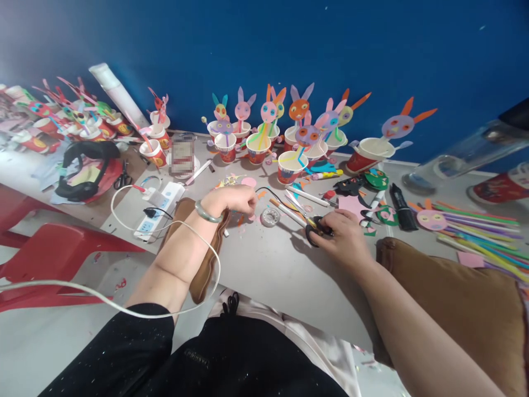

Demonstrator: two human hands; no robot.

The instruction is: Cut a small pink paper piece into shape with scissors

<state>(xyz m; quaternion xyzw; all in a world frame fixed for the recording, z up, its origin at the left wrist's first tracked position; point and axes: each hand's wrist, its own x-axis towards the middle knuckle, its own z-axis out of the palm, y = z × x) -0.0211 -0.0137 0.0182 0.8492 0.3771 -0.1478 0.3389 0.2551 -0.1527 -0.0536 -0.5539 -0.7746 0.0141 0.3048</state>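
Observation:
My left hand, with a green bangle on the wrist, reaches over the grey table with its fingertips pinched among small paper scraps beside a roll of clear tape. What it pinches is too small to tell. My right hand grips the black handles of a pair of scissors, whose blades point left toward the tape. Paper-cup rabbits with coloured paper faces and straws stand in a row along the blue wall.
A white power strip and white cable lie at the left. Coloured straws, a black marker and paper cut-outs lie at the right. A brown cushion sits under my right forearm. Red plastic chairs stand at the left.

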